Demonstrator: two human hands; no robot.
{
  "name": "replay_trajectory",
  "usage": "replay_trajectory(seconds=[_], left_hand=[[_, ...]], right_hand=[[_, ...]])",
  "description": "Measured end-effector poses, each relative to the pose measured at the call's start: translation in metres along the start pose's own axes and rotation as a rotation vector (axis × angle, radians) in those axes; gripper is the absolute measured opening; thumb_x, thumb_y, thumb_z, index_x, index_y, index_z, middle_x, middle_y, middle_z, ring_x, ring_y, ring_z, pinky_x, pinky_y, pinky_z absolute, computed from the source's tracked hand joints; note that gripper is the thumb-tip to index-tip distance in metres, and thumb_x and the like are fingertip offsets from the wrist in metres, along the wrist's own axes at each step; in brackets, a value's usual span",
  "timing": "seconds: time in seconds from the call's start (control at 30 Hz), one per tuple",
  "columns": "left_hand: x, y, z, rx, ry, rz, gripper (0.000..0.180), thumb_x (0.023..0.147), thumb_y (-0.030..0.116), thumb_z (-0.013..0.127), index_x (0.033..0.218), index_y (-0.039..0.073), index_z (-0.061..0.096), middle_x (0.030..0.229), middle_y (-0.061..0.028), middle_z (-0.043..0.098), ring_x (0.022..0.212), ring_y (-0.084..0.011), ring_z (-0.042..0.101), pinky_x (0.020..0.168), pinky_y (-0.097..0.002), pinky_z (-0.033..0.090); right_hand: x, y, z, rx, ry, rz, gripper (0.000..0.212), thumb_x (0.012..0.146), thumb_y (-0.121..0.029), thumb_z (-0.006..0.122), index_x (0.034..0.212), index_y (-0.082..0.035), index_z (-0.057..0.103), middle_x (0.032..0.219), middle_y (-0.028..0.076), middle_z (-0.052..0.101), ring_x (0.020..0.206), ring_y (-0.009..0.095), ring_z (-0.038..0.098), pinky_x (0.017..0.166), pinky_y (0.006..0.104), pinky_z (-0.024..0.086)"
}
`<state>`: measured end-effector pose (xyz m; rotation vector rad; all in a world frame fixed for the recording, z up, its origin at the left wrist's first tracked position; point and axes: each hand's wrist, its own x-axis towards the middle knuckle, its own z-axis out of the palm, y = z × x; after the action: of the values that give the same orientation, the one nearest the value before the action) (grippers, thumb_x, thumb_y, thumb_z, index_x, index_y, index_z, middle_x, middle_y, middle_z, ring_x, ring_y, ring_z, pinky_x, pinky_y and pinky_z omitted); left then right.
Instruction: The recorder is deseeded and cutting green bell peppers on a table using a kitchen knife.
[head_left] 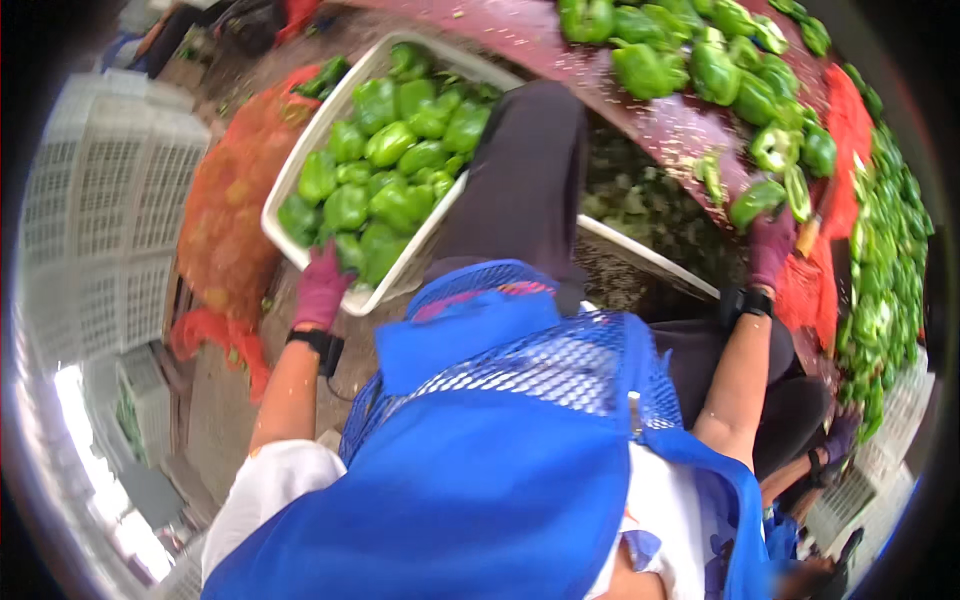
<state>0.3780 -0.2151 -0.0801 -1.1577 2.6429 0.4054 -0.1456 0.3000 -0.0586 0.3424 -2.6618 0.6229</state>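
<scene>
My left hand [323, 290], in a pink-purple glove, lies over the near left corner of a white plastic crate [289, 189]. Its fingers are apart and reach to the green bell peppers [391, 145] that fill this crate. On the right, my gloved right hand [770, 250] is closed at the near end of a green bell pepper [757, 203]; the fingertips are partly hidden. Cut open, another pepper [797, 193] lies beside that one. A knife with an orange-yellow handle [808, 237] rests just right of the hand, on red mesh.
Whole bell peppers [715, 70] lie on the reddish table [560, 45]. Pepper pieces [885, 270] are heaped along the far right. A second crate [650, 262] stands beneath the table edge. An orange mesh sack [235, 210] and stacked white crates [105, 200] stand left. Another person's gloved hand [842, 432] works lower right.
</scene>
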Motion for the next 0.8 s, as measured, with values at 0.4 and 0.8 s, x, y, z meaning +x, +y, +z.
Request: replay_trajectory(seconds=[0.4,0.8], left_hand=[[0.001,0.008,-0.002,0.16,0.062,-0.025,0.057,0.081,0.014,0.066,0.132,0.002,0.043,0.118,-0.026,0.056,0.11,-0.0414,0.055,0.091,-0.0448,0.046],[0.065,0.159,-0.141,0.343,-0.083,0.154,0.054,0.081,0.032,0.068,0.124,0.003,0.055,0.113,-0.0241,0.062,0.103,-0.0405,0.059,0.088,-0.0425,0.049]], right_hand=[[-0.01,-0.052,-0.002,-0.247,-0.102,-0.016,0.046,0.074,-0.033,0.071,0.112,-0.011,0.059,0.109,0.019,0.059,0.092,0.039,0.062,0.078,0.0476,0.05],[-0.01,-0.079,-0.035,0.164,-0.189,0.095,0.028,0.079,-0.021,0.066,0.103,-0.008,0.061,0.1,0.021,0.062,0.094,0.039,0.062,0.079,0.0463,0.051]])
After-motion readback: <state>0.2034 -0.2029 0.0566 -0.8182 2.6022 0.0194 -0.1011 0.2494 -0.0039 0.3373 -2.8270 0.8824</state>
